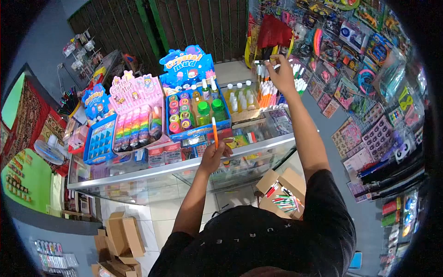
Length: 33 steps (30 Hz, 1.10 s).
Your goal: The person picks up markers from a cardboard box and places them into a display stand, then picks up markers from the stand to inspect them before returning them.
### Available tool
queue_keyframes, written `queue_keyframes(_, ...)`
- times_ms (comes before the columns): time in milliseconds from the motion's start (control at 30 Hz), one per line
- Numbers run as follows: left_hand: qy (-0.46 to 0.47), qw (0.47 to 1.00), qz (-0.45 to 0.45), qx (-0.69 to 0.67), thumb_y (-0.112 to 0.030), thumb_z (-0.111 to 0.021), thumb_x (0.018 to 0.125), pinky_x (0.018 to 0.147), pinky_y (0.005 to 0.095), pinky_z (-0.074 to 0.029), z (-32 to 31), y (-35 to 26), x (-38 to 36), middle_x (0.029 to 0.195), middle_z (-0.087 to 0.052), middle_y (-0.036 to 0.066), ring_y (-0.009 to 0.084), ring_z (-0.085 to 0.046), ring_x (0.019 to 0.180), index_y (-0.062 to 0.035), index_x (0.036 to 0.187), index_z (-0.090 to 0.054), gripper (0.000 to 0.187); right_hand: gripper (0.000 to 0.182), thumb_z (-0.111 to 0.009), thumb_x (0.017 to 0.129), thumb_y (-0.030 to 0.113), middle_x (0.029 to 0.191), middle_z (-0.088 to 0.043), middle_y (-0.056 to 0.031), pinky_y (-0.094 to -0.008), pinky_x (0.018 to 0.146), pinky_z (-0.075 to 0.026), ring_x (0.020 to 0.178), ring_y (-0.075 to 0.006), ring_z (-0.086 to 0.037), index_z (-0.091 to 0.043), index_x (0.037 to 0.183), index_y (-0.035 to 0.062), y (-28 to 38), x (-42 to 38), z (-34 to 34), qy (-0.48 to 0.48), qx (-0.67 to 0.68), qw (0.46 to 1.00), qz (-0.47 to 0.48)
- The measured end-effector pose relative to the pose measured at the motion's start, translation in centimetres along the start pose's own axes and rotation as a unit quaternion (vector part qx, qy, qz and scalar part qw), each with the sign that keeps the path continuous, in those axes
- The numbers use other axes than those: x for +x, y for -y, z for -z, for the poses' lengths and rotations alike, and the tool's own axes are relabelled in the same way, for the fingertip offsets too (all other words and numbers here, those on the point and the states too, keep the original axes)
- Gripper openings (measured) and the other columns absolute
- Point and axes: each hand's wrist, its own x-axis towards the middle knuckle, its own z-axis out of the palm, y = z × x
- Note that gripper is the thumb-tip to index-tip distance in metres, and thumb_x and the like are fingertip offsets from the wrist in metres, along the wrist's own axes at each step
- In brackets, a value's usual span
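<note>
My left hand (213,156) is closed around an orange pen (215,131) with a white cap, held upright over the front edge of the glass counter (184,164). My right hand (280,74) is raised at the back right, its fingers pinched at one end of a dark, thin pen (261,62) lying level. Below that hand, many orange, green and dark markers with white caps (267,94) stand upright in a holder. Left of them are small bottles with white caps (239,97) and a blue display box (198,131) of tubs and green-lidded jars.
A pink display box (138,143) and a blue divided tray (99,143) stand on the counter's left. An open carton of pens (285,203) lies near my body; empty cartons (121,235) are at lower left. Packaged toys (360,37) hang on the right wall.
</note>
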Motion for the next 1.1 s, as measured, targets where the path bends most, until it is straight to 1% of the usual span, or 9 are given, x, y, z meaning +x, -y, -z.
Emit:
queue_keyframes(167,-0.008,1.000,-0.021,-0.015,-0.038,-0.033,0.103,0.072,0.0261,-0.048,0.1,0.2,-0.1,0.083,-0.064,0.007,0.0118,-0.059,0.073,0.0011,0.108,-0.059,0.047,0.017,-0.058,0.088,0.005,0.086,-0.060,-0.0079,-0.0278,0.059,-0.046,0.067,-0.0155,-0.057,-0.059,0.105,0.0047,7.0,-7.6,-0.2,0.111,0.135,0.985,0.008)
queue_keyframes(233,-0.006,1.000,-0.029,-0.009,-0.039,-0.033,0.103,0.072,0.0270,-0.048,0.1,0.0,0.0,0.082,-0.064,0.007,0.0122,-0.059,0.073,0.0002,0.102,-0.061,0.048,0.023,-0.058,0.085,0.004,0.093,-0.062,-0.0064,-0.0301,0.063,-0.050,0.074,-0.0184,-0.061,-0.060,0.108,0.0072,10.1,-10.8,0.7,0.296,0.151,0.938,0.103)
queue_keyframes(300,0.011,0.999,-0.023,0.037,-0.039,-0.033,0.103,0.071,0.0277,-0.048,0.7,1.6,0.0,0.080,-0.064,0.006,0.0125,-0.059,0.073,-0.0001,0.098,-0.061,0.048,0.034,-0.063,0.080,0.011,0.099,-0.063,-0.0056,-0.0335,0.068,-0.053,0.082,-0.0232,-0.064,-0.061,0.114,0.0122,10.9,-13.6,-1.1,0.319,0.080,0.884,0.333)
queue_keyframes(400,0.034,0.997,0.001,0.072,-0.043,-0.033,0.102,0.071,0.0288,-0.049,0.6,1.5,-0.1,0.080,-0.064,0.005,0.0133,-0.060,0.074,0.0001,0.094,-0.062,0.052,0.034,-0.062,0.083,0.026,0.098,-0.064,-0.0066,-0.0389,0.076,-0.054,0.090,-0.0275,-0.064,-0.063,0.116,0.0172,11.5,-16.2,-2.0,0.401,0.040,0.863,0.306)
queue_keyframes(500,0.048,0.997,-0.006,0.055,-0.054,-0.035,0.098,0.071,0.0295,-0.049,0.9,1.5,-0.1,0.081,-0.064,0.006,0.0143,-0.060,0.074,0.0010,0.094,-0.064,0.062,0.044,-0.067,0.074,0.022,0.100,-0.066,-0.0046,-0.0365,0.073,-0.054,0.089,-0.0245,-0.066,-0.063,0.118,0.0208,9.9,-16.4,-1.8,0.324,0.014,0.900,0.290)
queue_keyframes(533,0.049,0.998,-0.014,0.041,-0.058,-0.035,0.097,0.071,0.0297,-0.049,1.0,1.8,-0.2,0.082,-0.064,0.006,0.0146,-0.060,0.075,0.0014,0.095,-0.065,0.067,0.033,-0.065,0.079,0.019,0.103,-0.067,-0.0075,-0.0356,0.075,-0.054,0.090,-0.0267,-0.066,-0.065,0.112,0.0146,9.4,-15.9,-1.4,0.352,0.002,0.901,0.254)
queue_keyframes(667,0.072,0.996,-0.047,-0.011,-0.071,-0.036,0.088,0.073,0.0294,-0.049,1.3,1.8,0.0,0.082,-0.065,0.009,0.0153,-0.061,0.076,0.0038,0.105,-0.066,0.083,0.019,-0.057,0.092,0.016,0.103,-0.068,-0.0111,-0.0336,0.078,-0.053,0.091,-0.0280,-0.066,-0.066,0.106,0.0073,7.0,-12.4,0.2,0.225,0.077,0.965,0.109)
queue_keyframes(900,0.050,0.997,-0.055,-0.013,-0.064,-0.037,0.092,0.074,0.0300,-0.049,1.0,1.8,-0.2,0.083,-0.066,0.008,0.0152,-0.061,0.077,0.0042,0.102,-0.067,0.076,0.030,-0.054,0.095,0.029,0.077,-0.067,-0.0155,-0.0349,0.061,-0.046,0.068,-0.0242,-0.063,-0.068,0.089,0.0028,2.6,-0.9,3.2,-0.063,0.049,0.994,-0.076)
queue_keyframes(1100,0.053,0.996,-0.065,-0.041,-0.057,-0.039,0.095,0.074,0.0295,-0.049,0.9,1.4,-0.1,0.082,-0.065,0.008,0.0142,-0.061,0.077,0.0038,0.102,-0.067,0.068,0.037,-0.059,0.091,0.036,0.073,-0.064,-0.0154,-0.0363,0.061,-0.046,0.066,-0.0248,-0.062,-0.066,0.087,0.0000,-3.1,3.2,0.9,0.113,-0.034,0.989,-0.085)
